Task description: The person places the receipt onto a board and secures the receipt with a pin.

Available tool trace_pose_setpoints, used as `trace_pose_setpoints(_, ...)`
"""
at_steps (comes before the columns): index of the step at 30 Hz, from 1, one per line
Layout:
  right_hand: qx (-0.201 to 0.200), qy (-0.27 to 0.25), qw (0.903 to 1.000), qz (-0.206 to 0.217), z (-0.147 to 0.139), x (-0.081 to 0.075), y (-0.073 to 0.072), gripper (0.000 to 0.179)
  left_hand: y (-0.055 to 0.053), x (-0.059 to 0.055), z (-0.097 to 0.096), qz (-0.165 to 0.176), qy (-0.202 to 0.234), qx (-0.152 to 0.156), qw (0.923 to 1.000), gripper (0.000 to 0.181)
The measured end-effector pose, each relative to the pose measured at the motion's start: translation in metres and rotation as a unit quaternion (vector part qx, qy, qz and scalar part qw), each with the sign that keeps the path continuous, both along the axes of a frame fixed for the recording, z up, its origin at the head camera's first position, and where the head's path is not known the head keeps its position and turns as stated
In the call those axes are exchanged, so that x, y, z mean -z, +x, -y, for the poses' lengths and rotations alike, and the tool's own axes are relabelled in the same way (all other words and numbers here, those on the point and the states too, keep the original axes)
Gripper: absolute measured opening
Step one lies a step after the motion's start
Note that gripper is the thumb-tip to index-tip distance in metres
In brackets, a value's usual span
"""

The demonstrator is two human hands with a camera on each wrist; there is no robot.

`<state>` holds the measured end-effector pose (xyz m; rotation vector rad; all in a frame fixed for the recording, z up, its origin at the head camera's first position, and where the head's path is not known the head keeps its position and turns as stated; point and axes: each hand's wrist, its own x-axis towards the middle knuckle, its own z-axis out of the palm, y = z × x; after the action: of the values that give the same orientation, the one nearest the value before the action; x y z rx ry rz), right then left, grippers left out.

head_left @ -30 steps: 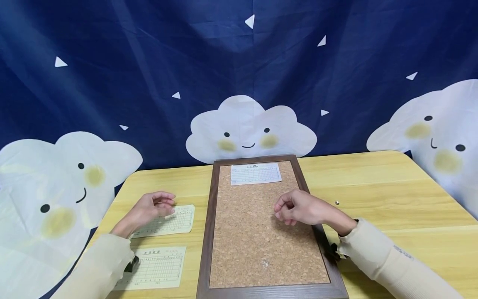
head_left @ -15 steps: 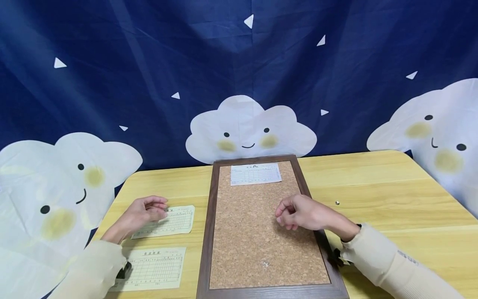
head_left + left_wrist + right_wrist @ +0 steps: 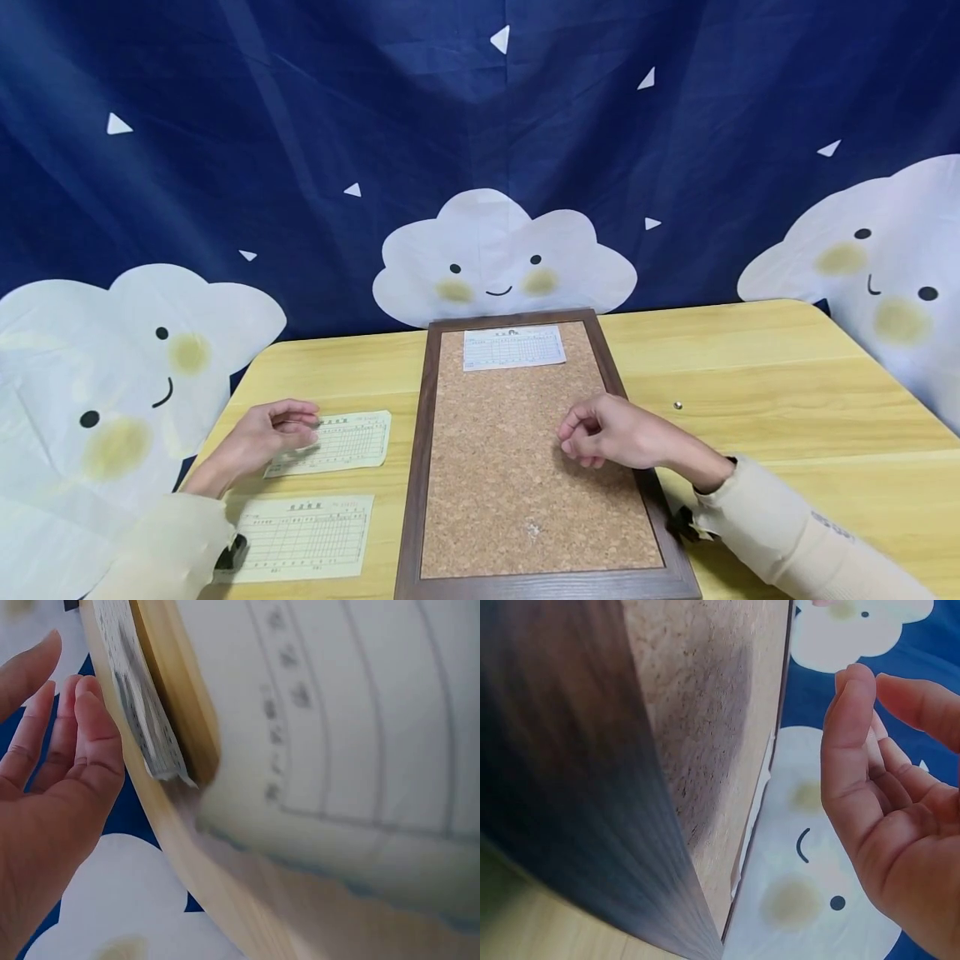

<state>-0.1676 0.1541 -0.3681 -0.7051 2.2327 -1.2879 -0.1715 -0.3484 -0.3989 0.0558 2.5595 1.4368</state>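
My left hand (image 3: 258, 437) hovers over the left end of the farther paper form (image 3: 352, 442), its fingers loosely bent with nothing in them. A second ruled form (image 3: 307, 537) lies nearer, partly under the left sleeve. Above the framed cork board (image 3: 487, 467) hangs my right hand (image 3: 618, 429). In the right wrist view its fingers (image 3: 849, 735) are loosely curled, thumb close to the index fingertip, and no object shows between them. At the board's top is another form (image 3: 513, 348), with a small dark spot at its upper edge.
A small shiny metal piece (image 3: 678, 406) lies on the wooden table (image 3: 780, 367), right of the board. The board's dark brown frame (image 3: 420, 467) is raised along its edges. Behind the table hangs a blue curtain (image 3: 420, 108) with cloud faces.
My left hand has drawn back left and slightly down, uncovering more of the farther form. The right hand has shifted slightly right and down. Papers and board stay put.
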Motion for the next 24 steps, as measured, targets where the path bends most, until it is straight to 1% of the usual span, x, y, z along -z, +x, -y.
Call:
trace_pose_setpoints(3,0.000,-0.002,1.0000,0.003,-0.001,0.000,0.002,0.006,0.002,0.002,0.004,-0.004,-0.014,-0.005,0.9999,0.051)
trace_pose_setpoints(8,0.000,-0.013,0.9998,0.015,-0.002,0.001,0.004,0.008,0.005,0.004,0.010,0.000,-0.049,-0.016,0.9987,0.049)
trace_pose_setpoints(12,-0.001,-0.017,0.9996,0.021,-0.003,0.002,0.006,0.010,0.006,0.006,0.014,-0.001,-0.062,-0.021,0.9979,0.048)
trace_pose_setpoints(18,-0.002,-0.012,0.9997,0.019,-0.005,0.003,0.009,0.009,0.007,0.006,0.019,-0.004,-0.083,-0.032,0.9960,0.049)
trace_pose_setpoints(24,0.003,-0.013,0.9996,0.024,-0.006,0.002,0.012,0.008,0.010,0.006,0.023,-0.001,-0.094,-0.038,0.9948,0.050)
